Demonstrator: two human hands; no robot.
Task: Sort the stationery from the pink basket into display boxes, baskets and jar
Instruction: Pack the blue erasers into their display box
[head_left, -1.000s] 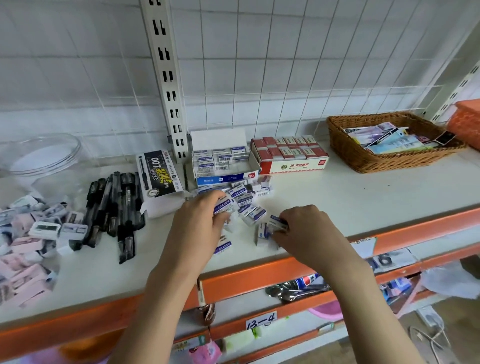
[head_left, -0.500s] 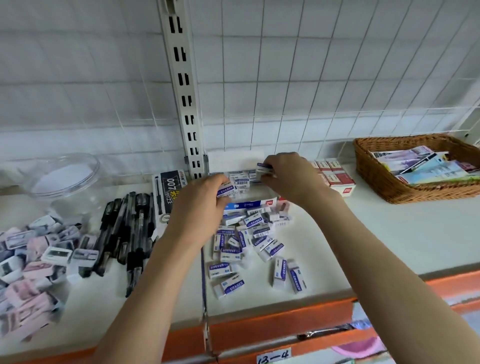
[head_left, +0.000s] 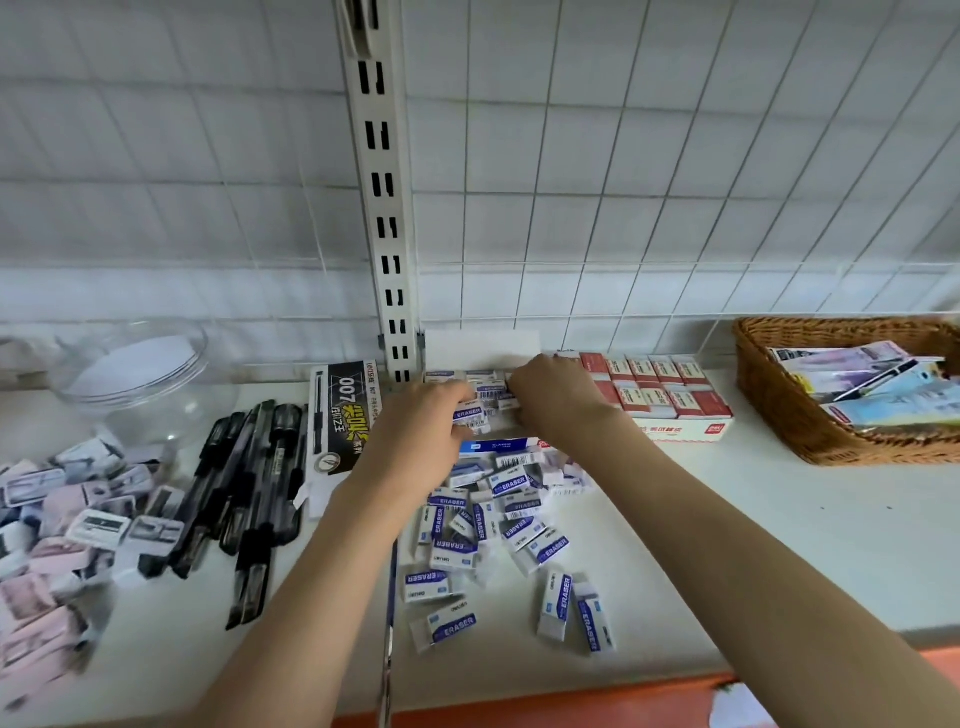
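Loose erasers (head_left: 493, 540) lie scattered nearest on the white counter (head_left: 753, 545), with black pens (head_left: 244, 488) and a heap of sharpeners (head_left: 67, 519) to their left. Beyond the heap, both hands reach into the blue eraser box (head_left: 498, 447): the left hand (head_left: 423, 421) pinches an eraser (head_left: 467, 414), the right hand (head_left: 550, 395) grips another among the packed rows. Farther back stand a black pen box (head_left: 345, 410), a red box (head_left: 670, 405), a clear jar (head_left: 140, 374) and a wicker basket (head_left: 779, 400).

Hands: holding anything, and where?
Left hand pinches an eraser by its end over the eraser box. Right hand: cannot tell, fingers hidden.
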